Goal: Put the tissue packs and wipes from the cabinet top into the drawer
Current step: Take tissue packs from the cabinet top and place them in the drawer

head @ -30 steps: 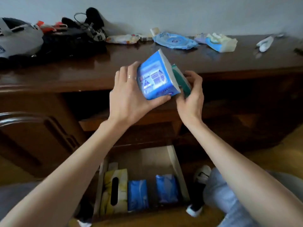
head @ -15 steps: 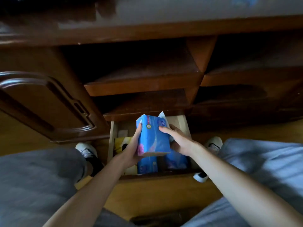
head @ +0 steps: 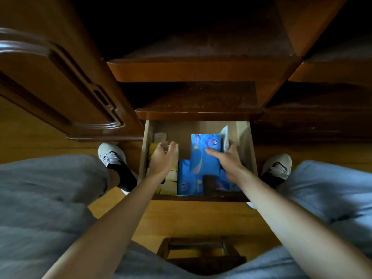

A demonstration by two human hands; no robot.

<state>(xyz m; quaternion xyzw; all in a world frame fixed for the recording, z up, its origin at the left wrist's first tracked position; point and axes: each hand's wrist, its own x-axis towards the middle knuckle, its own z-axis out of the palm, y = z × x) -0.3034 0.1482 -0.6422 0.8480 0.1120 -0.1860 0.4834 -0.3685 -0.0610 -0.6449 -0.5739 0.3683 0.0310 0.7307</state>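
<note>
Dark wooden cabinet shelves are filling the upper view, and below them the drawer (head: 145, 150) is standing pulled out over a yellowish wood floor, between two white shoes. Inside it, a yellow tissue box (head: 171, 178) is lying along the left wall, with blue tissue packs (head: 189, 184) lined up along the front edge beside it.

Both hands are reaching into the drawer. The left hand (head: 162, 158) is hovering over the yellow tissue box with its fingers loosely spread, gripping nothing. The right hand (head: 225, 160) is gripping a larger blue tissue pack (head: 203, 154), thumb lying across its face and fingers wrapped around its right edge, where a pale, thinner wipes pack (head: 225, 135) is pressed against it (its printing is too small to read). The larger pack is sitting above the lined-up packs, inside the drawer's middle.
</note>
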